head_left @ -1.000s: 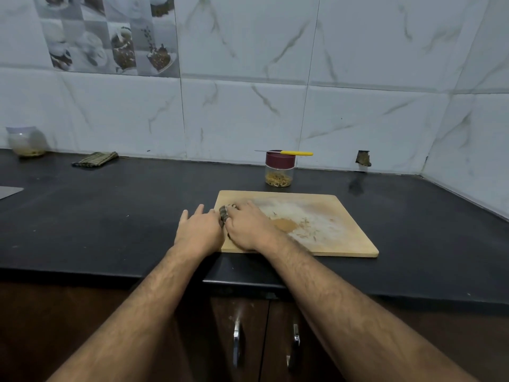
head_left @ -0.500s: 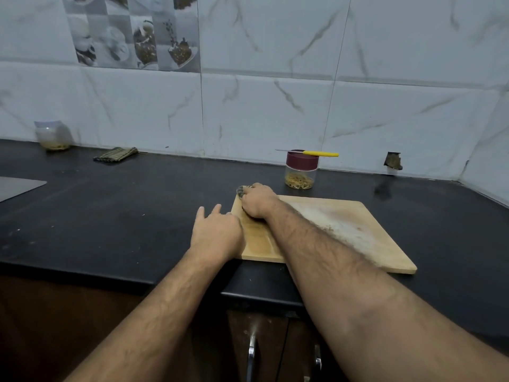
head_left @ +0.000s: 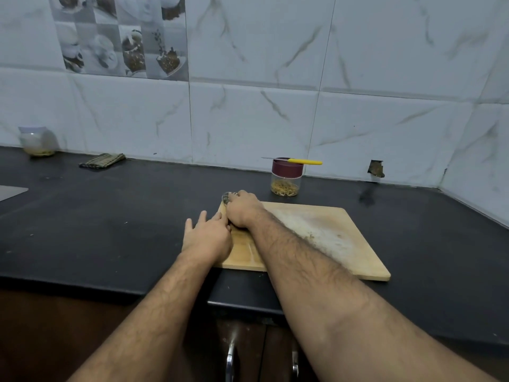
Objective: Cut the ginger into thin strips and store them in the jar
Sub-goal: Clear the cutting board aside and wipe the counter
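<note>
1. Wood, pale and flat: the board [head_left: 341, 244] is a rectangle with rounded corners, lying on the matte black counter [head_left: 110, 230]; its middle is dusted whitish, with a few small scraps.
2. My right hand [head_left: 242, 209] is at the board's far left corner, fingers curled over a small greenish-grey wad [head_left: 226, 198] that sticks out past my knuckles. I cannot tell what the wad is made of.
3. My left hand [head_left: 206, 238] lies palm down at the board's left edge, fingers straight and slightly spread on the counter, holding nothing; it touches my right hand.
4. Behind the board, near the wall, stands the jar [head_left: 285, 177]: a clear round cylinder with a dark red lid, shut. Thin yellowish ginger strips [head_left: 284, 188] lie in a tangle at its bottom.
5. Across the lid rests a knife [head_left: 296, 160], thin grey blade pointing left, smooth yellow handle jutting right.
6. Farther left on the counter sit a folded ribbed cloth [head_left: 101, 160] and a cloudy plastic tub [head_left: 37, 140] by the wall.
7. Glossy white marble-veined tiles [head_left: 385, 92] cover the wall; one has a chipped hole [head_left: 376, 169] low down.
</note>
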Action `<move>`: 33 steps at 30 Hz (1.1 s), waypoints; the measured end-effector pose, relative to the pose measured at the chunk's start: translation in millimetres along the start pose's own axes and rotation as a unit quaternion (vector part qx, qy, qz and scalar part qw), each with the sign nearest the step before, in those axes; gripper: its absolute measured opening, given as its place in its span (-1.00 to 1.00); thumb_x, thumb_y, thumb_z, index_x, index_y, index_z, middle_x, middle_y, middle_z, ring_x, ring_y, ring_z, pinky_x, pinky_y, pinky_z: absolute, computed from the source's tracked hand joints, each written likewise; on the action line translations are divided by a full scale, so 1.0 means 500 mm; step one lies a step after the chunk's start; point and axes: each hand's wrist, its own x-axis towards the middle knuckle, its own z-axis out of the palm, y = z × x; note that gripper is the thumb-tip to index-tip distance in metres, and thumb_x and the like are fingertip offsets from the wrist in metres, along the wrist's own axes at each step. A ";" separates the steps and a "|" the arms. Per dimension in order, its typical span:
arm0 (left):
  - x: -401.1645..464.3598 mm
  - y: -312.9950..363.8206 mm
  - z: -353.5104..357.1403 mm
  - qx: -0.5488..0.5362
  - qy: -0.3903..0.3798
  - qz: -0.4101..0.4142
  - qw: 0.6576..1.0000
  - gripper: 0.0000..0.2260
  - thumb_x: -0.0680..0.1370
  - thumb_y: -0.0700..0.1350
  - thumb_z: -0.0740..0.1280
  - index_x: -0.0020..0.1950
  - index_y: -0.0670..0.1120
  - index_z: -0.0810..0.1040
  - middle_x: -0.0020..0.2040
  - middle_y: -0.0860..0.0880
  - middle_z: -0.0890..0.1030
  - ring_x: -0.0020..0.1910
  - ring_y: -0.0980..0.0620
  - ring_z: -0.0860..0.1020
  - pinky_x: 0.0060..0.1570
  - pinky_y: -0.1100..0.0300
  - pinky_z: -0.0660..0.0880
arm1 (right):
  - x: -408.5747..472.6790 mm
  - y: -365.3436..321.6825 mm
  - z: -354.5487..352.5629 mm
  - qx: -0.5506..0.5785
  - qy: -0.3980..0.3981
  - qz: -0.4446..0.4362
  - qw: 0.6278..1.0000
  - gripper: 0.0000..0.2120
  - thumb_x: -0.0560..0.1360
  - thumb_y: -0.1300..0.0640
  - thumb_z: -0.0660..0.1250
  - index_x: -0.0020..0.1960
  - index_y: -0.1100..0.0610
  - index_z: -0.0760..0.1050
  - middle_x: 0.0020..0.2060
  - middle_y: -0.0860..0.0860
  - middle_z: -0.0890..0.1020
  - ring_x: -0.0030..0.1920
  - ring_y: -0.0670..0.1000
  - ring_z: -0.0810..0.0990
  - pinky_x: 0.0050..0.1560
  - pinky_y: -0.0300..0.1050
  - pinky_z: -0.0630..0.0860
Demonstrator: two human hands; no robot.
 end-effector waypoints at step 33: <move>-0.022 0.053 -0.001 -0.030 -0.006 -0.101 0.994 -0.61 0.70 0.02 -0.04 0.49 0.11 0.34 0.60 0.06 0.13 0.59 -0.17 -0.04 0.47 -0.31 -0.14 | -0.394 0.107 -0.044 0.107 0.054 -0.050 0.991 -0.52 0.62 -0.05 0.05 0.52 -0.05 0.32 0.49 0.06 0.33 0.42 0.13 0.34 0.40 0.05 0.33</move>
